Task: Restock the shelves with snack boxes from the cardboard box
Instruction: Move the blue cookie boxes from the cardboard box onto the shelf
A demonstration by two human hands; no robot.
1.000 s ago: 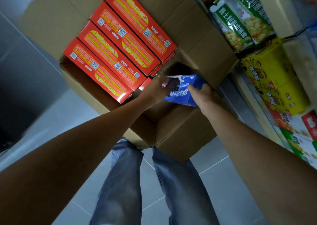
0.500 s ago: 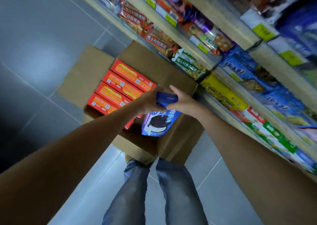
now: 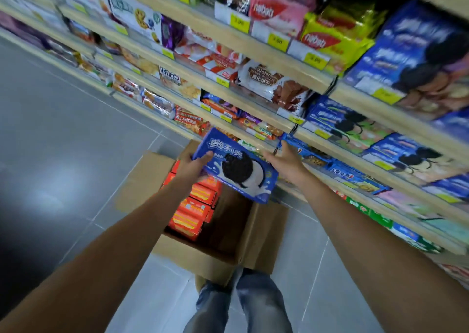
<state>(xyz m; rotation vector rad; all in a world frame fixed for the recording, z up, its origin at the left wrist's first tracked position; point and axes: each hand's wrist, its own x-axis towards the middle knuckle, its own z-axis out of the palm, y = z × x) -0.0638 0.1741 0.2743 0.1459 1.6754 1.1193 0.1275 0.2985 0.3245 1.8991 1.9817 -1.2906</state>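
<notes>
Head view: shelves (image 3: 279,77) crowded with biscuit packets (image 3: 276,84) span 10 to 3 o'clock, and an open cardboard box (image 3: 256,233), red cartons (image 3: 193,213) stacked along its 9 o'clock side, stands just below centre before the lowest shelf. At centre, above it, a blue snack box (image 3: 236,167) is held tilted: the left hand (image 3: 194,166) grips its 9 o'clock edge, thumb on top, while the right hand (image 3: 286,162), fingers nearly straight, touches its 3 o'clock edge. Grey floor tiles (image 3: 76,142) occupy 7 to 10 o'clock; jeans (image 3: 261,304) show at 6 o'clock.

both arms extended forward, left hand (image 3: 195,166) curled in a grip, right hand (image 3: 286,162) seemingly open-fingered.
</notes>
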